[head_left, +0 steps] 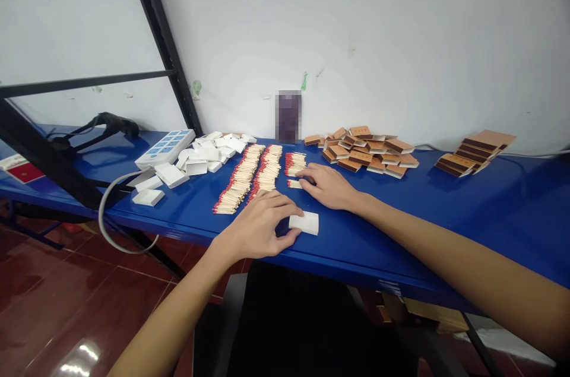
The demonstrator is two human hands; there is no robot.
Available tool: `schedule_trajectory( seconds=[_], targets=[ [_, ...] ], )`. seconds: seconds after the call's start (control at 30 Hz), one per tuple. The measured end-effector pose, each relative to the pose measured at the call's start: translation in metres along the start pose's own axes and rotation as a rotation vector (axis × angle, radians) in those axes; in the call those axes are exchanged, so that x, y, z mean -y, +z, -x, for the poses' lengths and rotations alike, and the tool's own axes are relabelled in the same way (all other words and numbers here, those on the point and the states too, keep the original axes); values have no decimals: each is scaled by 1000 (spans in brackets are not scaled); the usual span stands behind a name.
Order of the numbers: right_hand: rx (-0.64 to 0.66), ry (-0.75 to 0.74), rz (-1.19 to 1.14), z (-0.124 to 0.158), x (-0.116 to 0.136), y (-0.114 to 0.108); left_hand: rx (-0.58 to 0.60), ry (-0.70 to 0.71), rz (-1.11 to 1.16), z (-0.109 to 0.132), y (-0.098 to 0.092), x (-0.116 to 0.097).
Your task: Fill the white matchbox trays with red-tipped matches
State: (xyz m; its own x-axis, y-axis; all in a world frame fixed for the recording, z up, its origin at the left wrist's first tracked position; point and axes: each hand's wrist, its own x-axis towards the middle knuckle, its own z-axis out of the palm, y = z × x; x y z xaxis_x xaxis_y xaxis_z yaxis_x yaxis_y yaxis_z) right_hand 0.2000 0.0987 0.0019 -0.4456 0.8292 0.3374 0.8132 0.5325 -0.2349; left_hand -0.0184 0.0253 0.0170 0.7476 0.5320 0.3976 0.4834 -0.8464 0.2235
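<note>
A plain, rectangular white tray (306,223), contents unclear, lies at six o'clock from the shortest row of red-tipped matches (294,163), its left end between the left hand's (260,224) slightly parted thumb and forefinger. The right hand's (328,186) fingers curl nearly together at matches, grip uncertain. Heaped trays (202,154) lie towards ten o'clock, brown sleeves (363,156) towards one.

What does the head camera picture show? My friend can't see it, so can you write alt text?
A person's left hand holds a small white box at a blue table, while the right hand reaches to red-tipped matches. More matches lie in long rows, with white trays heaped to the left and brown matchbox sleeves to the right.
</note>
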Motion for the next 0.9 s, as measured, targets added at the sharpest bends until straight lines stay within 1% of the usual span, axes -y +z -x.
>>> schedule_trajectory(
  seconds=[0.17,0.33,0.53,0.7,0.9],
  targets=[
    [1,11,-45,-1,-2,1,0,0,7,0,1,0],
    [-3,-8,-70,-2,-5,2,1,-8,18,0,0,0],
    [-27,-17,-73,-2,-5,2,-1,-7,18,0,0,0],
    [-44,9,-79,-2,-4,1,1,-5,16,0,1,0],
    [-39,7,-75,-3,-4,1,4,-5,13,0,1,0]
  ],
)
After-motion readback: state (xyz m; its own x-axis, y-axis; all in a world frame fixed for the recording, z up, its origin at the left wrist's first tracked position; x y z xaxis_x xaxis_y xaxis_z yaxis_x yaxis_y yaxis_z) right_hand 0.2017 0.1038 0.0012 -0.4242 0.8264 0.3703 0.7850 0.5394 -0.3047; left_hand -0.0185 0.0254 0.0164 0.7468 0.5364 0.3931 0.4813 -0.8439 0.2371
